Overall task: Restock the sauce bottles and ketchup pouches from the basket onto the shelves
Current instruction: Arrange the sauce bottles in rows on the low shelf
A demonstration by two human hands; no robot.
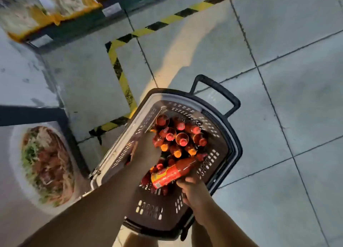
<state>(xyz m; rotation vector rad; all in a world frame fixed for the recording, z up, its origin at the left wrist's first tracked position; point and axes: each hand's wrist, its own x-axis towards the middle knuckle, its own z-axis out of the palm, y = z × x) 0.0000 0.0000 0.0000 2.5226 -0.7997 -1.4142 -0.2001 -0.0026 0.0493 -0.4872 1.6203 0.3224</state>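
Basket (229, 154): many bottles (182, 141) left, restock barely begun. My right hand (193, 188) grips one bottle (171, 172); left hand (146, 150) among the rest, grasp unclear.

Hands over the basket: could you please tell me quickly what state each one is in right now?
Left hand: reaching in among the upright sauce bottles; grip cannot be told.
Right hand: grips a lying sauce bottle at its base.
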